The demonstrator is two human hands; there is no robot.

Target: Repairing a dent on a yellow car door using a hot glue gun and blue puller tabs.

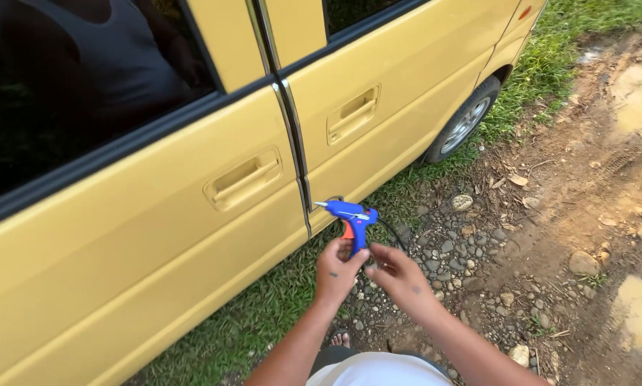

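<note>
Two hands meet low in the centre of the head view, and between them we hold a blue glue gun (352, 220) upright, its metal nozzle pointing toward nine o'clock at the yellow car (156, 250). Our left hand (336, 271) sits at six o'clock of the tool, fingers curled closed around the bottom of its grip, so the blue body and the orange trigger (347, 230) rise above the knuckles. Our right hand (399, 277) lies at about four o'clock of the gun, its fingers loosely bent and pinched toward the base of the handle; we cannot tell whether they actually touch it. A black cord (392, 234) leaves the handle and runs off toward three o'clock, passing just above the right hand. The nozzle tip hangs just beside the seam between the two doors, below and to the right of the front door handle (244, 179); the rear door handle (353, 114) sits higher, toward twelve o'clock. At two o'clock from the hands we see the rear wheel (465, 121) on grass, with gravel and muddy ground (549, 236) spreading toward three o'clock.
</note>
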